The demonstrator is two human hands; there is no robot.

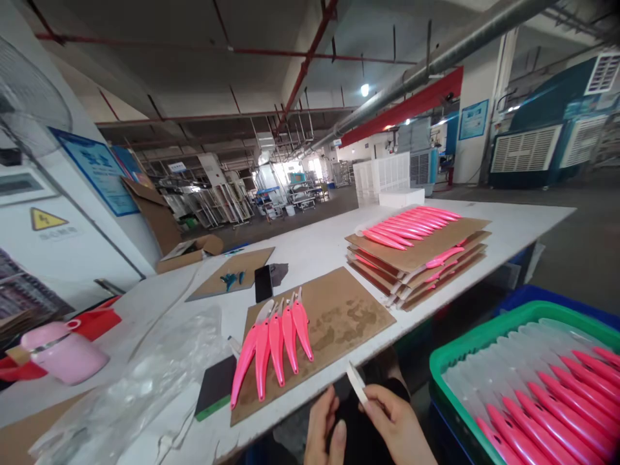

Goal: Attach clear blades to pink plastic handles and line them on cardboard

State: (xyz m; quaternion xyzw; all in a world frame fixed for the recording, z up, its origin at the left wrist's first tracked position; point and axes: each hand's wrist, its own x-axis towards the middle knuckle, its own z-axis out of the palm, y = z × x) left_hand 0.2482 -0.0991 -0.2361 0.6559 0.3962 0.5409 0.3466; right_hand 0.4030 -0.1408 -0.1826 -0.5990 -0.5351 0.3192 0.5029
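My right hand (394, 420) pinches a slim white strip-like piece (357, 382) between thumb and fingers, in front of the table's near edge. What kind of part it is, I cannot make out. Beside it my left hand (325, 426) is held with fingers loosely bent and thumb apart, and nothing shows in it. Just beyond both hands, several glossy pink lure-shaped pieces (276, 349) with whitish tips lie side by side on a brown cardboard sheet (339, 323). A dark block with a green side (214, 387) sits at the cardboard's left edge.
To the right, a green crate (438, 358) holds rows of pink pieces with translucent sleeves. Stacked cardboard (407, 255) bears more pink pieces. A phone (263, 284), clear plastic (145, 374), and a pink bottle (68, 355) are on the white table (310, 242).
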